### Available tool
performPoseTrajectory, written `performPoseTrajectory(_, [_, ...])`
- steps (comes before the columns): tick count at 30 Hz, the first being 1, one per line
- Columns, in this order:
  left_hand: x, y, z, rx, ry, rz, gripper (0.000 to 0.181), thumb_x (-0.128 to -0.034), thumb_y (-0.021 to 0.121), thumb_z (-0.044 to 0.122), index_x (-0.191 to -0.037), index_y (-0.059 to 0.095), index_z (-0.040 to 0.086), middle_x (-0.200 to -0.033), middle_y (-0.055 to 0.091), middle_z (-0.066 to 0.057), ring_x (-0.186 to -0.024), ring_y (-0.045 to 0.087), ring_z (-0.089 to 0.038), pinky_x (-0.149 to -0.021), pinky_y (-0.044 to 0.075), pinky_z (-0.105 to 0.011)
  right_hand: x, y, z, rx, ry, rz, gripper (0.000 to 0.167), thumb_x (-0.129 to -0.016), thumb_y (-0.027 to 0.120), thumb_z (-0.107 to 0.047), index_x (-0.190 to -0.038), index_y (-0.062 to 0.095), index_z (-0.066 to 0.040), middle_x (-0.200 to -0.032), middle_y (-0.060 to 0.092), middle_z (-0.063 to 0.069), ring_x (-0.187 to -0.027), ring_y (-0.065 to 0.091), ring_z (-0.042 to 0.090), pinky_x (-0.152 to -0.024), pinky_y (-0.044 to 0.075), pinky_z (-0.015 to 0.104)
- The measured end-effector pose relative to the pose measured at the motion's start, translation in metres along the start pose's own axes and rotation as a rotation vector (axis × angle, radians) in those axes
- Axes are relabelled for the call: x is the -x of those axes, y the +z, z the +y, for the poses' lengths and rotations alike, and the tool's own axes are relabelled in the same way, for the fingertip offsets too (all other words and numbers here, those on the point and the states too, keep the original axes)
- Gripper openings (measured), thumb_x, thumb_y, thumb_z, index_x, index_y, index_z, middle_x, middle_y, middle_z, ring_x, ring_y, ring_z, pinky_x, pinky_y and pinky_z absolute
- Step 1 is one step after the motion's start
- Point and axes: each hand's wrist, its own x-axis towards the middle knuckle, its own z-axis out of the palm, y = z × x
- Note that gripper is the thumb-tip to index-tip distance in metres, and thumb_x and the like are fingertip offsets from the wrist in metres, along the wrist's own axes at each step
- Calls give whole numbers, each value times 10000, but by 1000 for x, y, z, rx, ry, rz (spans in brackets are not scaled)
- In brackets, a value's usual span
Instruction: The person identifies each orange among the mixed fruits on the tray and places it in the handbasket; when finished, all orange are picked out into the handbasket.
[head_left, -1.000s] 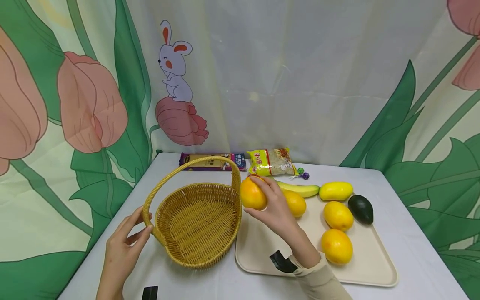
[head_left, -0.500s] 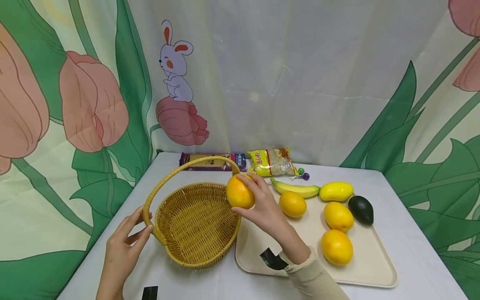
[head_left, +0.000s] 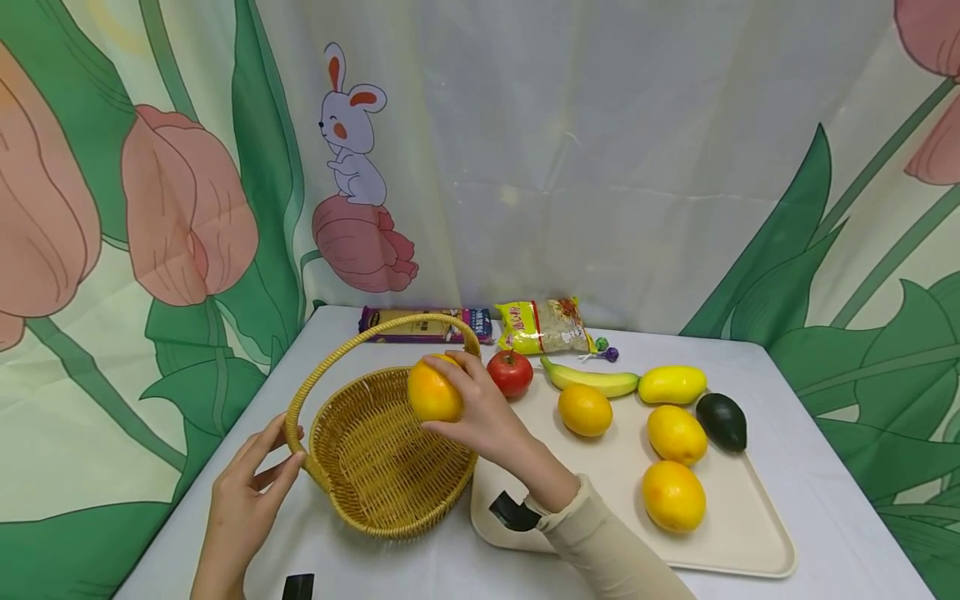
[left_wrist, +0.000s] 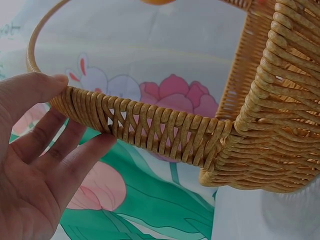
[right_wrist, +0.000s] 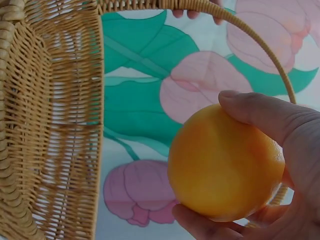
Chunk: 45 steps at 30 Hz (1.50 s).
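My left hand [head_left: 243, 500] pinches the handle of the wicker basket [head_left: 397, 517] low on its left side; in the left wrist view the thumb and fingers [left_wrist: 95, 150] lie on either side of the woven band. The right hand [head_left: 483, 412] grips an orange-yellow round fruit [head_left: 433, 392] over the right part of the basket's opening. The right wrist view shows that fruit [right_wrist: 225, 165] between thumb and fingers, apart from the basket wall [right_wrist: 75, 125]. Nothing is visible inside the basket.
To the right a beige tray [head_left: 727, 542] bears a banana [head_left: 592, 381], a red fruit [head_left: 510, 372], an avocado [head_left: 722, 422], a yellow mango [head_left: 672, 384] and several orange-yellow fruits [head_left: 674, 497]. Behind lie a purple package [head_left: 420, 325], a yellow bag [head_left: 546, 325] and two lollipops [head_left: 607, 350].
The right hand has moved left with its fruit, from beside the basket's right rim to over its opening. The red fruit behind it has come into view. My left hand stays put.
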Motion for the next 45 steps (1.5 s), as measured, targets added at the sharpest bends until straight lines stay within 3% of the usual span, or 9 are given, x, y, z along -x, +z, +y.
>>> performPoseTrajectory(5, [0, 0, -1, -12, -13, -10, 619, -792, 706, -45, -1328, 549, 222, -1035, 563, 219, -1002, 490, 172, -742, 488, 13, -8, 4, -3, -9, 2, -35, 737, -733, 816, -274, -1377, 457, -285, -1411, 388, 105, -1186, 518, 293, -952, 544, 428])
performPoseTrajectory(15, [1, -1, -1, -9, 32, -11, 608, -800, 698, -43, -1341, 538, 185, -1047, 537, 253, -1007, 479, 185, -733, 484, 20, -21, 19, -12, -35, -4, -93, 737, -760, 792, -315, -1399, 426, -303, -1425, 374, 102, -1194, 516, 268, -964, 536, 397])
performPoseTrajectory(25, [1, -1, 1, 4, 31, -4, 624, -790, 700, -61, -1339, 539, 187, -1046, 526, 282, -1010, 487, 181, -735, 486, 17, -30, 29, -16, -58, -34, -84, 751, -754, 797, -309, -1405, 421, -300, -1410, 386, 103, -1175, 533, 254, -948, 542, 361])
performPoseTrajectory(45, [1, 0, -1, -1, 21, -9, 632, -794, 702, -48, -1348, 529, 200, -1047, 522, 285, -1013, 483, 179, -737, 482, 21, -50, 43, -14, -56, 9, -136, 770, -753, 786, -285, -1418, 398, -301, -1404, 366, 82, -1149, 523, 236, -931, 535, 319])
